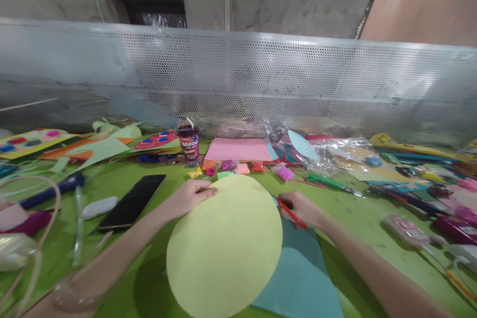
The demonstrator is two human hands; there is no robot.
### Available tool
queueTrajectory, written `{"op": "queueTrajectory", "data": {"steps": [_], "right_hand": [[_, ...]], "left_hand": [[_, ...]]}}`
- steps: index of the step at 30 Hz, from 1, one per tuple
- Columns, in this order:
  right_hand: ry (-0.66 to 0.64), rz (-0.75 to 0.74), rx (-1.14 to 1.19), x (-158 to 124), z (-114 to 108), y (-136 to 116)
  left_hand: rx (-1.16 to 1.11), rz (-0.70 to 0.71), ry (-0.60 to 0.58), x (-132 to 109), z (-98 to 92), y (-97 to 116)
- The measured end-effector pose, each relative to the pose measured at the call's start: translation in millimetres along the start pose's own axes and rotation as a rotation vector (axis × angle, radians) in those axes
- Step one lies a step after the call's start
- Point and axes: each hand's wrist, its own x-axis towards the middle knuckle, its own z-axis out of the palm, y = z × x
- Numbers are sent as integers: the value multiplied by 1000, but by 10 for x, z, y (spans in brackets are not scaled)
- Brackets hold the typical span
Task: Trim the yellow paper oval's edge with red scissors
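My left hand point(192, 198) pinches the upper left edge of a large pale yellow paper oval point(225, 246). This oval lies over a blue paper sheet point(303, 273), whose right part sticks out beneath it. At the oval's upper right edge, my right hand point(300, 207) is closed around a slim red tool point(292, 212). The tool's working end is mostly hidden, so its exact kind is unclear. Beyond the oval, several small packets of coloured clay, among them a purple packet point(285, 173), lie in a row.
A black phone point(133, 202) and a white oblong case point(100, 207) lie left. Behind stand a purple drink cup point(188, 144) with a straw and pink paper point(238, 149). A green-handled cutter point(331, 183) lies right, near a pink device point(406, 231) with a cable. Perforated metal panel point(242, 74) borders the table.
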Motion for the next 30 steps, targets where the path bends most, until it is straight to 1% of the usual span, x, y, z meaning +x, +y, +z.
{"op": "queueTrajectory", "data": {"steps": [6, 10, 14, 23, 30], "right_hand": [[-35, 25, 8, -7, 2, 19], [-29, 1, -1, -3, -3, 17], [-47, 21, -8, -6, -18, 7], [-49, 20, -35, -10, -23, -46], [-47, 14, -62, 1, -8, -20]], "left_hand": [[30, -5, -48, 8, 1, -18], [61, 3, -51, 8, 6, -29], [58, 14, -56, 12, -2, -35], [92, -6, -65, -12, -1, 28], [92, 4, -76, -4, 5, -2]]}}
